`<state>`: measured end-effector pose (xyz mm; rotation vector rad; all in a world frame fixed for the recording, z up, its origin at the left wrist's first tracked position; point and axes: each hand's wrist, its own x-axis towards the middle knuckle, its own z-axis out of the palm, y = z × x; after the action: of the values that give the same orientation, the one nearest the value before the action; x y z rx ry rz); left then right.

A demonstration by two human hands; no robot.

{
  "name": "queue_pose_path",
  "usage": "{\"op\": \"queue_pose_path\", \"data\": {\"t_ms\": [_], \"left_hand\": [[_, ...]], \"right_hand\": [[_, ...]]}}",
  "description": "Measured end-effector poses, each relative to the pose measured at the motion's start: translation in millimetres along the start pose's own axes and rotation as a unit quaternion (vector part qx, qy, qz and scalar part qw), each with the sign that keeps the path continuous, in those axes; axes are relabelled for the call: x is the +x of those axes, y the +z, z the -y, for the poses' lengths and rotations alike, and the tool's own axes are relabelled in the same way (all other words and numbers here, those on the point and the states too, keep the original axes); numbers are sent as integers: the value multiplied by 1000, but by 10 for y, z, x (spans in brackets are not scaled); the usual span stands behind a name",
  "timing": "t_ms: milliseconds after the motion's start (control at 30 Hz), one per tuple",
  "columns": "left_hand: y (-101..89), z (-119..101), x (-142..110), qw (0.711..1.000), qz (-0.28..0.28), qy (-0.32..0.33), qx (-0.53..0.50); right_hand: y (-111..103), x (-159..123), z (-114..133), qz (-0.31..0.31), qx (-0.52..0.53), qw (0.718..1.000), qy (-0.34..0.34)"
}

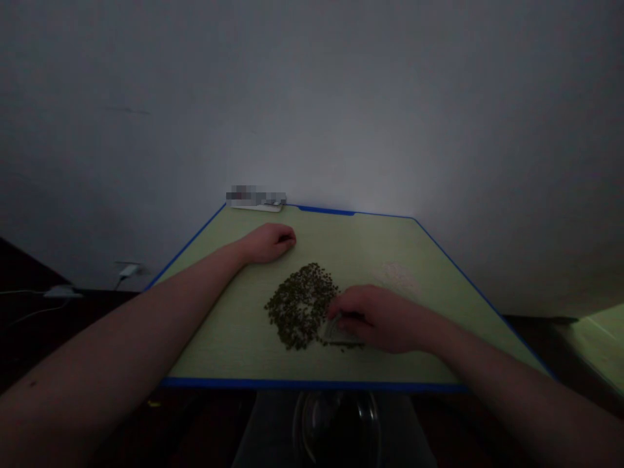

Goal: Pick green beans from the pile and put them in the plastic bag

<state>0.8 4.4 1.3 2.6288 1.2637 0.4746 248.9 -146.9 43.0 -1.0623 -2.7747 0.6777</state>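
A loose pile of small dark seeds or beans (297, 309) is spread on the middle of the light table (234, 351). At the pile's right edge my right hand (380, 318) is closed, its thumb and fingers pinched on a pale flat piece (335, 333) that I cannot identify in the dim light. Several dark seeds lie along that piece's lower edge. My left hand (268, 243) rests on the table beyond the pile, fingers curled in, with nothing visible in them. A thin scatter of pale grains (400, 275) lies behind my right hand, partly hidden by it.
Blue edging (312, 385) runs around the table. A white tray-like object (256, 207), its top blurred, sits at the far left corner against the wall (331, 130). Below the near edge is a shiny round vessel (337, 429) by my legs. Plugs and cables (127, 272) hang at left.
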Motion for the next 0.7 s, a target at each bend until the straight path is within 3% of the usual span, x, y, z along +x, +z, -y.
{"op": "queue_pose_path", "data": {"t_ms": [400, 700], "left_hand": [[-3, -2, -4, 1000, 1, -1, -9], [9, 21, 3, 1000, -5, 7, -10]], "right_hand": [[91, -39, 79, -28, -5, 999, 41], [70, -31, 3, -53, -10, 996, 67]]}}
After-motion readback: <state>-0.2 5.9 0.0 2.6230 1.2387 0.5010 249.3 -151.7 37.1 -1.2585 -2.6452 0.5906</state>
